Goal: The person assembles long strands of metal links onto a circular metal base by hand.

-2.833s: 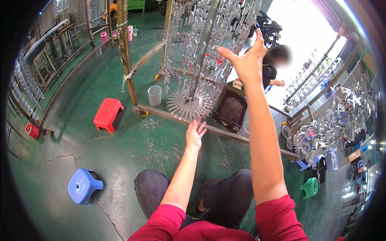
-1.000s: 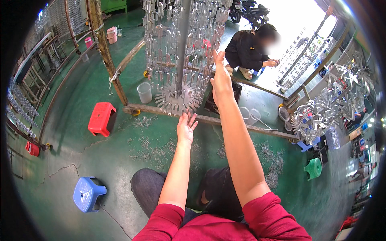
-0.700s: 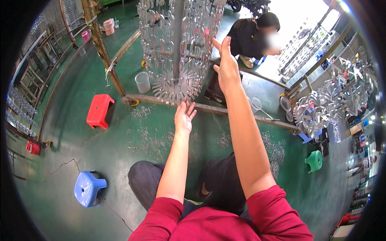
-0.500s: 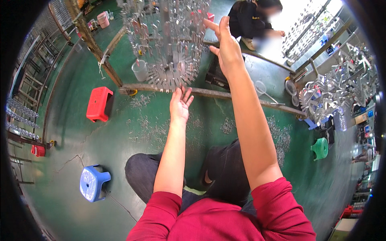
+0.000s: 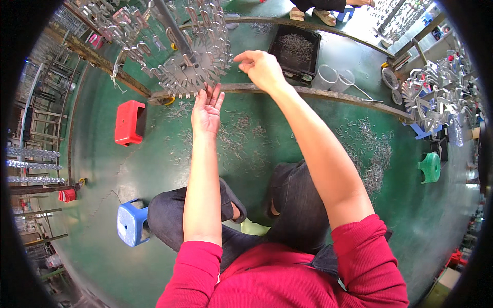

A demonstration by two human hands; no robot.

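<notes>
A round rack (image 5: 191,72) stands in front of me, with tiers of small bent metal pieces around a grey centre pole (image 5: 173,30). My left hand (image 5: 206,114) is palm up under its lower rim, fingers apart and the fingertips at the metal pieces there. Nothing shows in that palm. To the right of the rack is my right hand (image 5: 263,71), index finger stretched toward the hanging pieces and the other fingers loosely bent. It looks free of any object, and a small gap seems to part it from the rack.
Loose metal hooks (image 5: 372,159) litter the green floor. A wooden beam (image 5: 308,92) runs behind my hands. Beyond it are a black crate (image 5: 295,49) of small parts and clear tubs (image 5: 326,77). Red (image 5: 129,122) and blue (image 5: 132,223) stools stand left. A co-worker's feet (image 5: 323,16) show behind.
My right hand has come down alongside the rack, its raised fingers now bent toward it. My left hand stays at the lower rim. The view has shifted, so the co-worker is mostly out of it.
</notes>
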